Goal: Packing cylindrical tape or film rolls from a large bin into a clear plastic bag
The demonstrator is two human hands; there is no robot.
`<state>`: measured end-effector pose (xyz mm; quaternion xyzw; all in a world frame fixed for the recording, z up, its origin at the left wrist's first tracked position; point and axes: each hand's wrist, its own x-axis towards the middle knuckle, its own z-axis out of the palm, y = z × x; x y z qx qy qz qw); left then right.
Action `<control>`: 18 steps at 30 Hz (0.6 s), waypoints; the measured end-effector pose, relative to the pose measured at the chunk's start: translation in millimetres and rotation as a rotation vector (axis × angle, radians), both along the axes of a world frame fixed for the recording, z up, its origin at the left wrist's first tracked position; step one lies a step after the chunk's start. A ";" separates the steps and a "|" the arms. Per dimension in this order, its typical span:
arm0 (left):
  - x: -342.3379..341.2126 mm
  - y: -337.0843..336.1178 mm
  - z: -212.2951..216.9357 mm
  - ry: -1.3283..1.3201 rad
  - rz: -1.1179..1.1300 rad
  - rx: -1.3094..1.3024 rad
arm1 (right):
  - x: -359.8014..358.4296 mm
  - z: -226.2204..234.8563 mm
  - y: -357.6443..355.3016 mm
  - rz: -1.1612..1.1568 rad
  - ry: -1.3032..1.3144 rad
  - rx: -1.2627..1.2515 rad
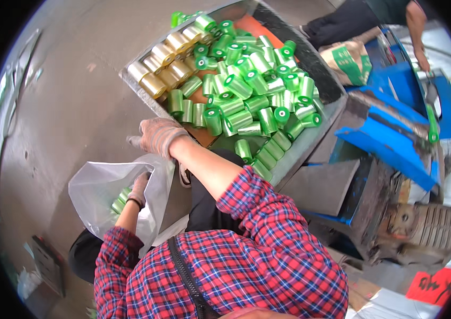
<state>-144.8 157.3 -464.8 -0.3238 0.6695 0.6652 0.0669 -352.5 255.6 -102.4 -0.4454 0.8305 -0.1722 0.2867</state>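
A translucent white plastic bag [89, 183] stands open in front of me at the left, with several green film rolls [121, 200] inside. My left hand [139, 190], in a glove, reaches into the bag against its right wall; its fingertips are hard to make out. Above the bag's far rim hovers my right hand [157, 136], in a striped glove, fingers apart and nothing visible in them. It is beside the near left edge of a large metal bin [141, 94]. Shiny green film rolls [238, 87] lie heaped in the bin, and gold film rolls [162, 54] are stacked along its left side.
At the right stands a machine with blue metal panels [387, 143] and a ribbed motor [422, 228]. A paper sack [346, 63] sits past the bin's right corner. Another person's arm [417, 32] reaches in at the upper right. Grey floor [76, 80] extends to the left.
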 end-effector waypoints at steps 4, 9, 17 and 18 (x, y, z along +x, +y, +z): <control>-5.3 40.1 202.2 -0.065 -0.285 -0.367 | -23.1 -24.0 18.5 -0.060 -0.047 0.012; 38.9 39.6 269.7 -0.129 -0.329 -0.708 | -22.3 -46.0 17.0 -0.252 0.070 -0.188; 96.5 -11.9 278.2 -0.027 -0.172 -0.796 | 10.4 -4.7 69.9 -0.163 0.395 -0.254; 91.0 -12.3 281.2 -0.019 -0.173 -0.762 | 12.3 -3.2 82.6 -0.154 0.544 -0.260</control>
